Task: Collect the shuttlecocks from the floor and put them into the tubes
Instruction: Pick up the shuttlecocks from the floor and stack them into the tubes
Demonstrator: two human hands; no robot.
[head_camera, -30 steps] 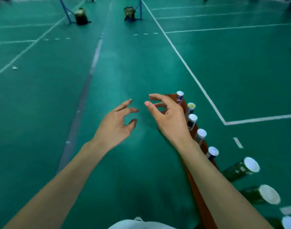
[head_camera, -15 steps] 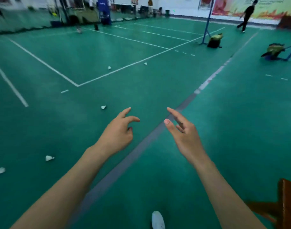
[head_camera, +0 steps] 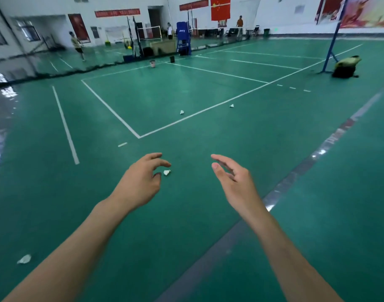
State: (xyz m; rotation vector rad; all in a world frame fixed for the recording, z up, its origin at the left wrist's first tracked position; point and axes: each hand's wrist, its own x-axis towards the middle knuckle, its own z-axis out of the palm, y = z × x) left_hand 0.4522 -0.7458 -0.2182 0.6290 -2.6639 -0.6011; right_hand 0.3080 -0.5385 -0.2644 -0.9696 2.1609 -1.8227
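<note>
Both your hands reach out empty over a green court floor [head_camera: 208,203] with shuttlecocks scattered on it.

Your left hand [head_camera: 141,182] and right hand [head_camera: 234,182] have loose, released fingers, holding nothing. The nearest shuttlecock [head_camera: 167,172] lies at twelve o'clock; three others [head_camera: 181,112] [head_camera: 231,105] [head_camera: 24,259] lie at twelve, one and eight. No tubes show, so collecting seems barely begun.

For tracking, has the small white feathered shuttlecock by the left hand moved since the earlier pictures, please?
No: the small white shuttlecock lies as before, nearer and right of the short white floor dash.
</note>
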